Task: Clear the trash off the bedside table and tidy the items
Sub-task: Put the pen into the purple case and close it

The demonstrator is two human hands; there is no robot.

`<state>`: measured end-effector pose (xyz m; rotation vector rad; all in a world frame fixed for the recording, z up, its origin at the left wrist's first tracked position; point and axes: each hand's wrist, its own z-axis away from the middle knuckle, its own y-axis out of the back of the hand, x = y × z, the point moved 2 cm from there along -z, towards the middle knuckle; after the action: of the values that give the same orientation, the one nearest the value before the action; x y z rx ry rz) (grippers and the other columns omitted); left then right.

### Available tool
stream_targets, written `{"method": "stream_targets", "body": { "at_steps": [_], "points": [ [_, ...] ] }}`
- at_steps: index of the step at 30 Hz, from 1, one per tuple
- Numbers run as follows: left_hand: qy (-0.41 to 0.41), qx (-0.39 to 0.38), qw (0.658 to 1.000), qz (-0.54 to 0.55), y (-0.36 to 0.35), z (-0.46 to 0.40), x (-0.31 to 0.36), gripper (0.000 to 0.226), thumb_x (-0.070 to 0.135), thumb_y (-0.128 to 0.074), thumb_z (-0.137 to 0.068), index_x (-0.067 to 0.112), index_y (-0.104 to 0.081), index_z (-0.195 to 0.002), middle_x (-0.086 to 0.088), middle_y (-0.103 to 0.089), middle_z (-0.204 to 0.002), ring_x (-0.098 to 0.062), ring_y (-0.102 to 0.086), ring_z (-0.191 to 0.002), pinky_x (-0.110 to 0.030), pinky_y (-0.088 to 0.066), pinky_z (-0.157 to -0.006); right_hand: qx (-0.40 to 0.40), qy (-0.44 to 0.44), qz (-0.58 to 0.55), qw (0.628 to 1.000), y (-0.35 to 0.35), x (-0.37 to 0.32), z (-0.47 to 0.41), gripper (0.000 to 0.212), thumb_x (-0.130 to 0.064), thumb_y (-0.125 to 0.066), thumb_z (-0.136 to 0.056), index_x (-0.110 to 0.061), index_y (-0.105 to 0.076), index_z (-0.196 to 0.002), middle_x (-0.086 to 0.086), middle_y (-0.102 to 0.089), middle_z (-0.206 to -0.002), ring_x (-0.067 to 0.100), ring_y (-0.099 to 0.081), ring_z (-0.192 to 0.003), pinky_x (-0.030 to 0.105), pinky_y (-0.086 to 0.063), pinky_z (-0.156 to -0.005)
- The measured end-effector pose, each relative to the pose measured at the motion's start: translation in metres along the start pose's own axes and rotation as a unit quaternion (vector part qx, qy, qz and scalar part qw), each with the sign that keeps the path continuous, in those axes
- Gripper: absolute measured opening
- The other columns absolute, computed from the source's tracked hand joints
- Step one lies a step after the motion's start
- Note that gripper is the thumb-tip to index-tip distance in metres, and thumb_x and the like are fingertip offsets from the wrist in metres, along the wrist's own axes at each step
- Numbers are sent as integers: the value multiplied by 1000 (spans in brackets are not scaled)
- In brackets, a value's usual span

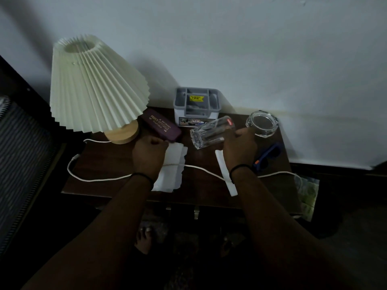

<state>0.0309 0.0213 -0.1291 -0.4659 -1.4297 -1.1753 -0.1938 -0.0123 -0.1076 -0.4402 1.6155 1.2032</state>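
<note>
On the dark wooden bedside table [104, 181], a torn white paper sheet [173, 170] lies in the middle with a white cable [100, 179] running across it. My left hand [149, 152] is curled into a fist on the sheet's upper left corner. A narrow white paper strip [227, 181] lies to the right, its top end under my right hand [240, 147]. That hand is curled, with the thumb against the mouth end of a clear drinking glass [207, 133] lying on its side. Whether it grips the glass or the strip is hidden.
A pleated cream lamp [96, 84] stands at the back left beside a maroon spectacle case [161, 127]. A grey organiser box [196, 105] is against the wall, a glass ashtray [262, 123] at the back right. Blue sunglasses [267, 158] lie near the right edge.
</note>
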Motion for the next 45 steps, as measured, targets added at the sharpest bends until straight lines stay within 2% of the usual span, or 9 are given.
{"method": "stream_targets", "body": {
  "at_steps": [3, 10, 13, 16, 20, 24, 33, 41, 45],
  "points": [
    [-4, -9, 1000, -3, 1, 2, -1, 20, 24, -73, -82, 24, -65, -64, -5, -70, -78, -27, -69, -84, -53, -58, -79, -18, 42, 88, 995, 12, 6, -1, 31, -38, -58, -94, -9, -69, -93, 10, -72, -94, 27, -66, -93, 36, -50, -80],
    [-1, -8, 1000, 8, 3, 1, -2, 22, 23, -75, -81, 24, -64, -62, -7, -71, -79, -28, -70, -84, -54, -58, -79, -18, 74, 173, 982, 38, 15, -4, 24, -27, -60, -94, -9, -74, -101, 8, -73, -101, 24, -67, -97, 32, -51, -85],
    [1, 1, 1000, 18, 6, 1, 0, 23, 20, -73, -82, 26, -63, -63, -6, -71, -80, -28, -69, -85, -52, -58, -81, 31, 51, 162, 985, 49, 14, -4, 19, -23, -62, -91, -9, -74, -96, 8, -73, -101, 25, -66, -98, 25, -43, -80],
    [4, 19, 999, 37, 9, 1, 1, 22, 20, -72, -83, 28, -64, -64, -4, -70, -80, -27, -69, -86, -51, -58, -82, 91, 16, 136, 986, 61, 18, -3, 13, -19, -64, -87, -10, -69, -94, 10, -70, -104, 28, -63, -104, 29, -44, -86],
    [-2, 12, 999, 43, 8, 1, 1, 21, 19, -72, -82, 27, -66, -64, -5, -70, -77, -29, -69, -84, -52, -59, -80, 64, -52, 144, 986, 66, 32, -3, 42, -29, -73, -81, -9, -58, -115, 16, -59, -123, 36, -57, -115, 43, -47, -98],
    [-8, -4, 999, 47, 4, 5, 2, 22, 17, -71, -82, 27, -65, -63, 0, -69, -72, -29, -70, -82, -52, -58, -80, 31, -56, 192, 979, 62, 36, -4, 69, -33, -75, -82, -1, -42, -133, 21, -54, -133, 38, -53, -124, 44, -45, -98],
    [14, -2, 999, 51, 4, 1, 0, 20, 17, -70, -83, 25, -66, -65, 0, -69, -73, -25, -69, -81, -50, -59, -81, 40, -28, 184, 982, 54, 33, -2, 38, -16, -66, -86, -2, -48, -117, 21, -64, -113, 38, -63, -105, 31, -38, -74],
    [52, 3, 995, 86, 7, -1, -4, 17, 16, -69, -81, 21, -65, -66, -1, -67, -65, -20, -63, -65, -41, -54, -72, 17, -18, 193, 981, 51, 35, -2, 36, -20, -68, -83, -2, -52, -110, 21, -63, -111, 37, -63, -102, 33, -43, -76],
    [82, 14, 990, 113, 7, -2, -6, 16, 17, -66, -80, 20, -64, -65, -3, -66, -64, -25, -62, -69, -38, -49, -69, 45, 138, 196, 970, 45, 3, 8, 21, -24, -59, -89, -6, -62, -100, 15, -65, -105, 29, -61, -100, 35, -47, -85]
  ]
}}
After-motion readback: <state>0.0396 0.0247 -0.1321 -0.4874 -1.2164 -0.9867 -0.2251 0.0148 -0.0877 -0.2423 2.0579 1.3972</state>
